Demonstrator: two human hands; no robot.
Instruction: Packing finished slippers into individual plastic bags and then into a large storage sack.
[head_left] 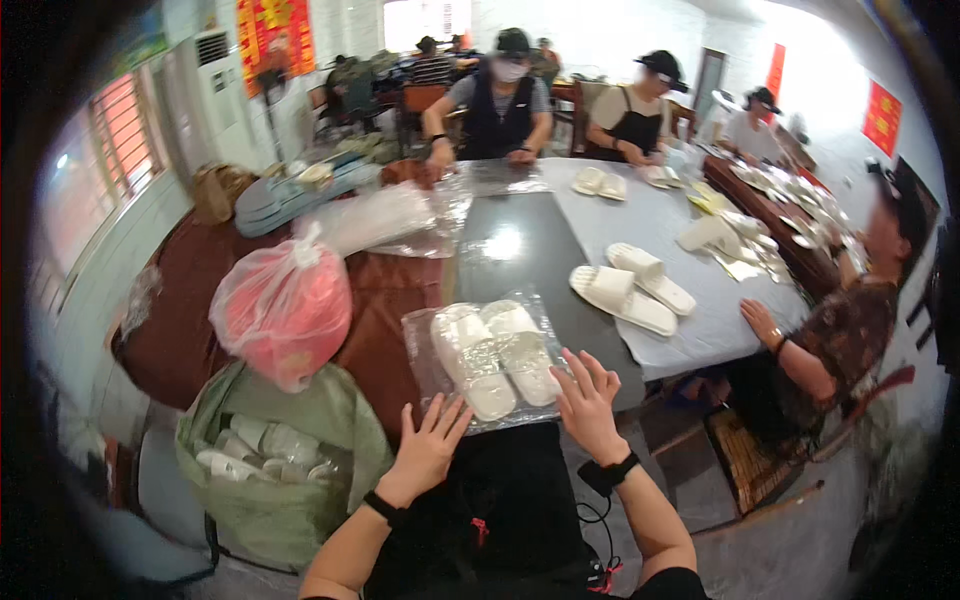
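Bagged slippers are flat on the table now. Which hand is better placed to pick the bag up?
Right, probably. The right hand already lies on the near right corner of the clear bag of white slippers, fingers spread. The left hand sits at the bag's near edge, barely touching it.

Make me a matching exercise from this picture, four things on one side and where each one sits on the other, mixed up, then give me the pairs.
Things:
1. bagged pair of white slippers
2. loose pair of white slippers
3. pink plastic bag
4. green sack of packed slippers

Places:
A. on the grey cloth, right of the dark table strip
B. low at the left, beside the person's left forearm
C. at the table's near edge, between the left hand and right hand
D. on the brown surface, just above the green sack

Pairs: 1-C, 2-A, 3-D, 4-B
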